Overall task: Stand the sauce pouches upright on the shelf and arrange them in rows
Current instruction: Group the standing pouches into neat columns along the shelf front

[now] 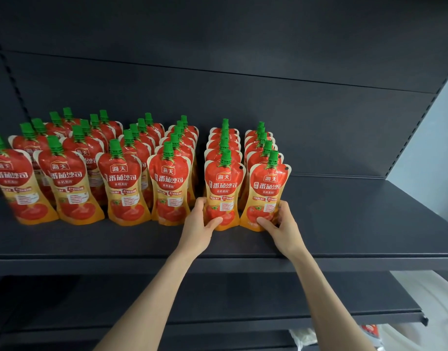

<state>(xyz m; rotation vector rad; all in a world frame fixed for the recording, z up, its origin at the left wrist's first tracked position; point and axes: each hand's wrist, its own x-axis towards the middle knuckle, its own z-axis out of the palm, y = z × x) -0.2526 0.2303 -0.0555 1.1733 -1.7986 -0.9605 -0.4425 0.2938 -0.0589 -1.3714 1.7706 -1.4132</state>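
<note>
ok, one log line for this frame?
left hand: grips second-rightmost row's front pouch | right hand: grips rightmost row's front pouch | both upright on shelf

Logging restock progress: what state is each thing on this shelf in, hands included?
Left pouch: upright, front of its row, held.
Right pouch: upright, front of end row, held.
Left hand: grips left pouch's base.
Right hand: grips right pouch's base.
Other pouches: standing in rows, capped.
Shelf: carries all the pouches.

Light is dim and even, the dark shelf (344,224) soaking it up with faint shadows. The leftmost pouches (12,178) are smeared by blur, and wide-angle distortion bends the edges.
</note>
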